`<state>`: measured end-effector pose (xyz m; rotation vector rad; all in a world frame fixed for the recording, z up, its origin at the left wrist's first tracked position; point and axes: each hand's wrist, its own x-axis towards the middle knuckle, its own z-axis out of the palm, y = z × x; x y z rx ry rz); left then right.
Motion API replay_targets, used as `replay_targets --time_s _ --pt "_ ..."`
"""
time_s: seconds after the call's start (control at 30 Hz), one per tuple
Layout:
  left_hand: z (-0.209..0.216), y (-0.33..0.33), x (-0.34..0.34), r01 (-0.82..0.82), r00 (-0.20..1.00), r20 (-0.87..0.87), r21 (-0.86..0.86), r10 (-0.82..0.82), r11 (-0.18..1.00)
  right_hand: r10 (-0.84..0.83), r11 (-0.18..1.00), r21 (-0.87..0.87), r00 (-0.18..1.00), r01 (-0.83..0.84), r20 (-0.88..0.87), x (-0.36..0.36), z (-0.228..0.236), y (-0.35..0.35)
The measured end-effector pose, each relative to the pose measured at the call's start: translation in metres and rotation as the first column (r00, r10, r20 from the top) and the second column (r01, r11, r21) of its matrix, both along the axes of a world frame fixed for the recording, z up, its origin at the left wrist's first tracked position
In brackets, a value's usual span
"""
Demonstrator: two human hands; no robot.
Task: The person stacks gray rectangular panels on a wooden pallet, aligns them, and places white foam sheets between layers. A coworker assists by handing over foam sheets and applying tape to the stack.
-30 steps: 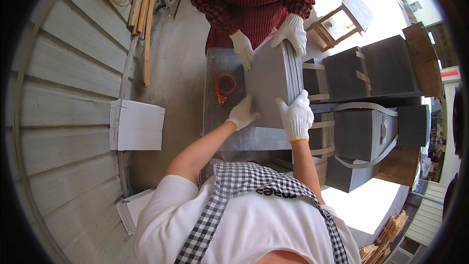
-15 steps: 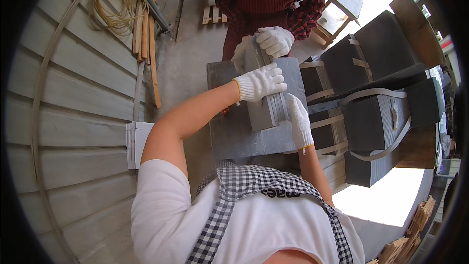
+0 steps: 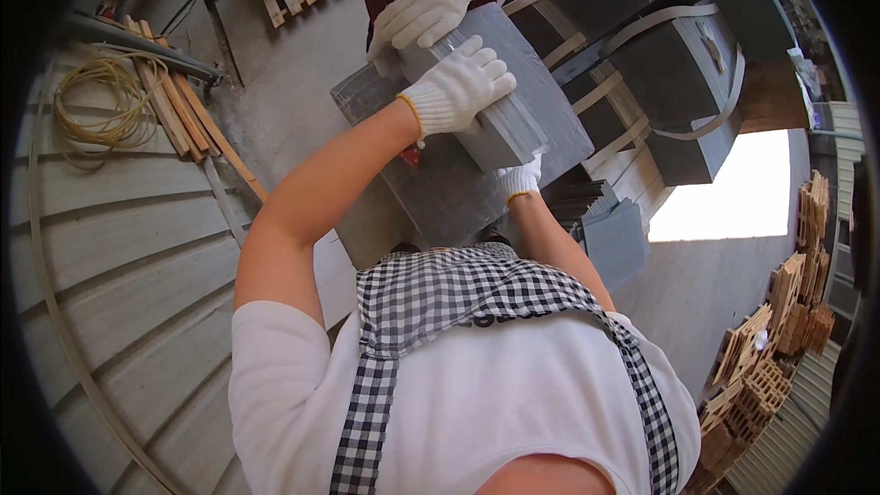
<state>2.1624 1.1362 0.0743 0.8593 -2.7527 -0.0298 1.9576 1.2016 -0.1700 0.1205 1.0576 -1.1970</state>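
Stack of thin grey panels [image 3: 506, 139], layered edges showing, atop film-wrapped grey block [image 3: 442, 191], left hand [image 3: 461, 87] gripping its top, fingers half-curled, right hand [image 3: 522, 180] at near end, fingers hidden, cannot tell hold, concrete floor [image 3: 280, 64], pale ribbed wall [image 3: 137, 252].

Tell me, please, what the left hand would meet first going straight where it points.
The left hand, over the grey bundle, would likely cross the grey work surface and first meet the strapped dark panels; depth is unclear.

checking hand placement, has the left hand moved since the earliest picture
Yes: judged against the grey work surface beneath, the left hand has shifted toward that surface's far edge.
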Motion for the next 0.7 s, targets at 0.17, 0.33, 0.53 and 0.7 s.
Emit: replay_targets --time_s 0.17,0.33,0.53,0.7 --pt "0.003 -0.005 0.012 0.074 0.996 0.035 0.054 -0.076 0.996 -0.173 0.985 -0.026 0.985 0.173 0.010 0.023 0.030 0.004" --pt "0.005 -0.005 0.018 0.143 0.989 0.012 0.066 -0.144 0.988 -0.320 0.948 -0.015 0.947 0.319 -0.022 0.045 0.039 0.012" --pt "0.002 -0.014 0.027 0.185 0.981 0.049 0.080 -0.189 0.979 -0.439 0.897 0.029 0.897 0.441 -0.045 0.071 0.054 0.012" --pt "0.006 -0.018 0.019 0.184 0.980 0.066 0.055 -0.188 0.981 -0.347 0.920 -0.146 0.930 0.363 0.126 0.051 0.058 0.010"
